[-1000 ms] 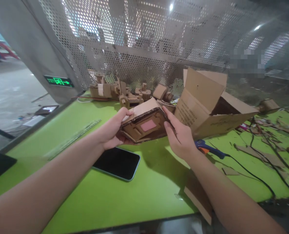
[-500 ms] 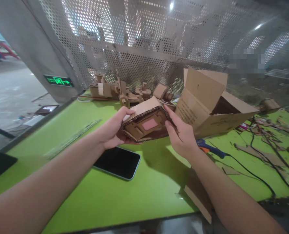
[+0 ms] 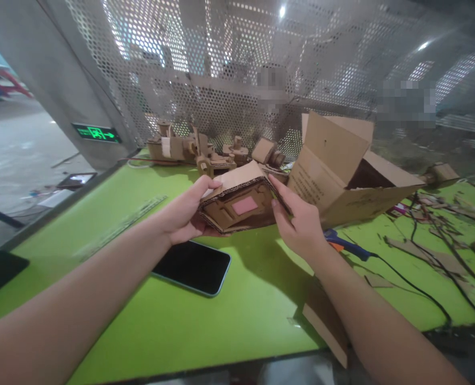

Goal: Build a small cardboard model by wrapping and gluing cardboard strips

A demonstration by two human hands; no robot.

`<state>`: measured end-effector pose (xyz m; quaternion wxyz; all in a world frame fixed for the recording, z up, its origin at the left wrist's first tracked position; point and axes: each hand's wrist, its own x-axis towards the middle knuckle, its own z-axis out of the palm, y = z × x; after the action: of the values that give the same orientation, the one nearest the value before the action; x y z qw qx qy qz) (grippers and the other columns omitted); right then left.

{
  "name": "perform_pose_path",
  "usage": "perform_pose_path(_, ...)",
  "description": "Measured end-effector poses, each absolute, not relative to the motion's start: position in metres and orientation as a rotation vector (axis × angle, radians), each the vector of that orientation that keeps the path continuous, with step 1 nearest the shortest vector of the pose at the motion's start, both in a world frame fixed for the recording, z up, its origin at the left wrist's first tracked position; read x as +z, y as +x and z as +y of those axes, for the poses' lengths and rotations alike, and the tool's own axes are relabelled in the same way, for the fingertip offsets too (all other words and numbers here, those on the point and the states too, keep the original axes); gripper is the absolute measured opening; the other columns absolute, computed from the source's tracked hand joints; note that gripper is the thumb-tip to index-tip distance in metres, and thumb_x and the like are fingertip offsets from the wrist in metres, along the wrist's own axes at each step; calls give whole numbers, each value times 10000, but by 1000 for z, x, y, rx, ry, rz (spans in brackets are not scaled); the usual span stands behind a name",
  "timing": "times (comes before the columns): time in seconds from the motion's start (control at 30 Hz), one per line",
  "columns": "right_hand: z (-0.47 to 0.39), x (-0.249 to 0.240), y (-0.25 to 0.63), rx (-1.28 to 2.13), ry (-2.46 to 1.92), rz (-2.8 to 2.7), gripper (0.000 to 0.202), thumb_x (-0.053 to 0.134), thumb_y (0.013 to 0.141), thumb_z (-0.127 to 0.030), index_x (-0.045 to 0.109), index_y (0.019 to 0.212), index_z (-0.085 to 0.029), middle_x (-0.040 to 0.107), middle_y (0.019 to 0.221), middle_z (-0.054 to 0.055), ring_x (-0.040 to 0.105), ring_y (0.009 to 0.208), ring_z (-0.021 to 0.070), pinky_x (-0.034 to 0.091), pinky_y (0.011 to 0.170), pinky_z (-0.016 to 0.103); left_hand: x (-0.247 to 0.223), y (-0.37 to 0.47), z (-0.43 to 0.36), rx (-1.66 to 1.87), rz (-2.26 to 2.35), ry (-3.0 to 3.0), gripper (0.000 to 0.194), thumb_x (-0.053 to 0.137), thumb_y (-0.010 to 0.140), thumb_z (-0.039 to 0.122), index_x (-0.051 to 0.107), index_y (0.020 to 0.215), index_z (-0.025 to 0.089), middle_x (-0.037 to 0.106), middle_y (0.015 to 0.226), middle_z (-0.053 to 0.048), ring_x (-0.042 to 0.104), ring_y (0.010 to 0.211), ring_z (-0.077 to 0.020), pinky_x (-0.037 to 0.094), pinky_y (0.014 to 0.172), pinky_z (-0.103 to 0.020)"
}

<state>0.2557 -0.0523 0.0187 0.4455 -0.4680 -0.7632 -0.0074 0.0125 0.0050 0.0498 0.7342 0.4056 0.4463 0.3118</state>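
A small cardboard box (image 3: pixel 225 214) with an open side facing me is held above the table, tilted. Inside it shows a pink rectangle (image 3: pixel 244 205) among cardboard pieces. My left hand (image 3: pixel 189 211) grips its left end, thumb on top and fingers beneath. At the right end, my right hand (image 3: pixel 297 216) has its fingers along the edge and its thumb near the opening. Below the box lies a phone (image 3: pixel 195 268) with a dark screen. Just right of my right hand rests a blue hot glue gun (image 3: pixel 351 247) with an orange trigger.
A large open carton (image 3: pixel 321 184) stands behind my right hand. Cardboard models (image 3: pixel 213 155) line the back, before a perforated metal panel (image 3: pixel 229 91). A clear ruler (image 3: pixel 127 224) lies left; cardboard scraps (image 3: pixel 425 256) and cables cover the right. A cardboard piece (image 3: pixel 327 331) overhangs the front edge.
The small box has tilted very slightly, and my right hand's fingers have shifted a little at its right edge. Both hands keep their grip.
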Motion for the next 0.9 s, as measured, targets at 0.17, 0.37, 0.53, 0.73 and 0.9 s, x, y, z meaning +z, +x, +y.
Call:
perform_pose_path(0.17,-50,15,257,4,-1169,-1848,509,524,1034,-243,579,1540,-227,712,1448,88,709,1303,257,577,1142,440,49,11,7,692,1011,886,574,646,834,500,702,1252,112,816,906,-183,776,721,-308,682,645,-440)
perform_pose_path(0.37,-46,17,263,-127,-1176,-1877,463,489,1027,-190,658,1457,-204,714,1441,112,658,1372,270,532,1188,482,46,6,14,665,995,931,503,657,834,494,721,1171,127,810,886,-167,776,743,-303,689,683,-453)
perform_pose_path(0.53,-43,16,269,-239,-1215,-1849,440,479,1016,-148,747,1354,-236,663,1512,105,563,1464,304,483,1211,582,41,4,19,632,1114,1068,447,696,812,525,738,1082,171,814,934,-149,761,751,-270,673,646,-365)
perform_pose_path(0.73,-40,16,273,-381,-1184,-1854,415,531,1002,-121,769,1317,-250,703,1456,96,608,1388,303,493,1197,579,34,1,21,726,1366,1371,613,753,781,659,720,1191,204,785,1182,-171,733,1130,-386,647,873,-442)
perform_pose_path(0.9,-42,17,271,-430,-1112,-1898,368,566,1033,-146,751,1337,-240,760,1365,81,638,1334,286,524,1171,526,37,10,1,1040,1344,2058,833,729,853,681,534,1546,263,539,1617,-116,494,1488,-393,377,1252,-575)
